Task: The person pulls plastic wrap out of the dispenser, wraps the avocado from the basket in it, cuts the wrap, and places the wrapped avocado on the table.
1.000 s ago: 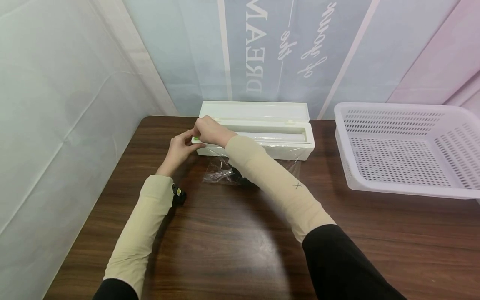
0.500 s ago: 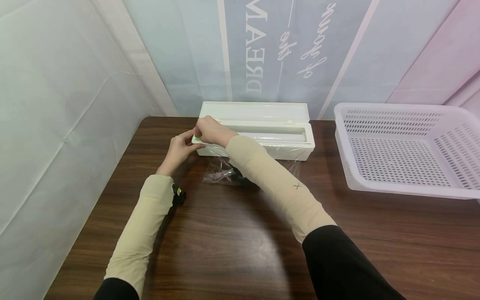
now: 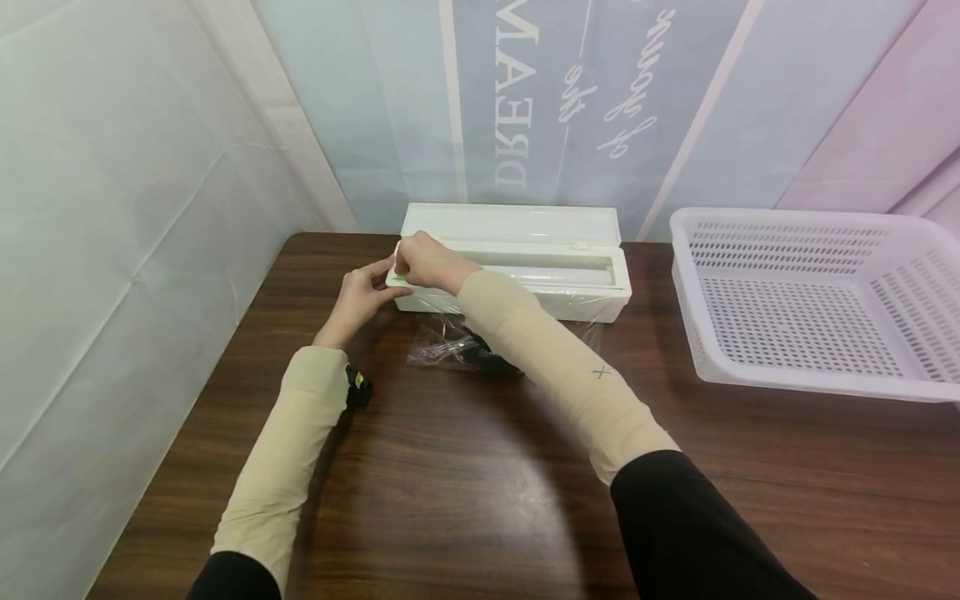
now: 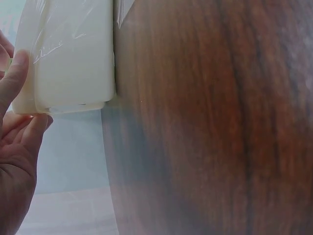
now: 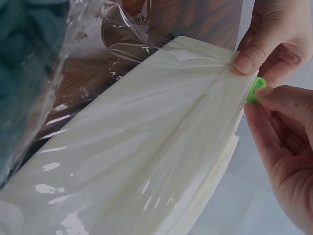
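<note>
A white cling film dispenser point(image 3: 585, 306) lies lengthwise at the table's back edge, its lid point(image 3: 517, 223) raised behind it. Inside shows the film roll point(image 3: 558, 274); clear cling film point(image 3: 435, 348) hangs over the front wall onto the table. My left hand point(image 3: 356, 302) grips the dispenser's left end, thumb point(image 5: 248, 60) pressing film against the front wall and fingers beneath the end in the left wrist view. Between thumb and finger, my right hand point(image 3: 433, 263) pinches a small green slide cutter point(image 5: 255, 90) at that same end, right beside the left thumb.
A white perforated plastic basket point(image 3: 693, 333) stands to the right on the brown wooden table point(image 3: 450, 483). Printed cloth point(image 3: 390, 108) hangs close behind the dispenser, and a pale sheet point(image 3: 135, 275) borders the left side. A black wrist camera point(image 3: 358, 387) sits at my left sleeve.
Both hands keep their hold at the dispenser's left end. Only the head view has shifted slightly.
</note>
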`<state>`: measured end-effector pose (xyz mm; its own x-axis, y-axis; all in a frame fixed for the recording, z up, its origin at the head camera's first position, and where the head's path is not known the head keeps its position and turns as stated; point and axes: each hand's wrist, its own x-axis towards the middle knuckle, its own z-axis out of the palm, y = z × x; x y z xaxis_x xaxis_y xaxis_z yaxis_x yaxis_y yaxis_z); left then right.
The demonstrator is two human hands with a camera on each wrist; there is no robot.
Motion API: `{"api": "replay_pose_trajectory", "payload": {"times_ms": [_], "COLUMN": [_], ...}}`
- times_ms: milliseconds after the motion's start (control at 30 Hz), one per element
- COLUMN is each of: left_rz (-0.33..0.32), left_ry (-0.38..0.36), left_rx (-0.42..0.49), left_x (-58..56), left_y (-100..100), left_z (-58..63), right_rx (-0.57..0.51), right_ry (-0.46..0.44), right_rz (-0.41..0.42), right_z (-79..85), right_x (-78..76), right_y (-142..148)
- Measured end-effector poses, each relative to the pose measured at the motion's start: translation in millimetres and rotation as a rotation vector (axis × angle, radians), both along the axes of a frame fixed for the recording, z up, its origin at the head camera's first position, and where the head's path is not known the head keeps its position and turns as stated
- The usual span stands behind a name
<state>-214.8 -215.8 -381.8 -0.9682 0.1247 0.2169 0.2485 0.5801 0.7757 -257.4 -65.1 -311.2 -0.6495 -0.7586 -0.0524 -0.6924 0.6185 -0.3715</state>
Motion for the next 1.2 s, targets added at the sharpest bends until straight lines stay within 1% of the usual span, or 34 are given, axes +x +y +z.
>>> {"api": "replay_pose_trajectory", "payload": {"times_ms": [100,233,300,533,767,1200], "left_rz": [-0.001,-0.002,-0.001,0.016,-0.001,0.011], "left_ry": [-0.022,-0.032,-0.030,-0.020,-0.022,-0.026], "left_rx": [0.034,0.045,0.039,0.000,0.003,-0.012], "left_x": [0.3,0.5,0.3,0.6,1.1,-1.6], "left_y": [0,0,0,0,-1,-2], "left_z": [0.7,0.5,0.4,1.6,2.4,0.4], "right_rx": [0.005,0.014,0.016,-0.004,-0.007,-0.009], "right_ry": [-0.005,0.009,0.020,-0.006,-0.012,-0.014], "right_rz": [-0.003,0.003,0.009,0.007,0.000,-0.008], "right_z": [0.1,0.1,-0.1,-0.8,-2.4,-0.3], "right_x": [-0.2,-0.5,-0.8,-1.3,-2.8,-2.8], "right_y": [1,2,3,6,8,12]}}
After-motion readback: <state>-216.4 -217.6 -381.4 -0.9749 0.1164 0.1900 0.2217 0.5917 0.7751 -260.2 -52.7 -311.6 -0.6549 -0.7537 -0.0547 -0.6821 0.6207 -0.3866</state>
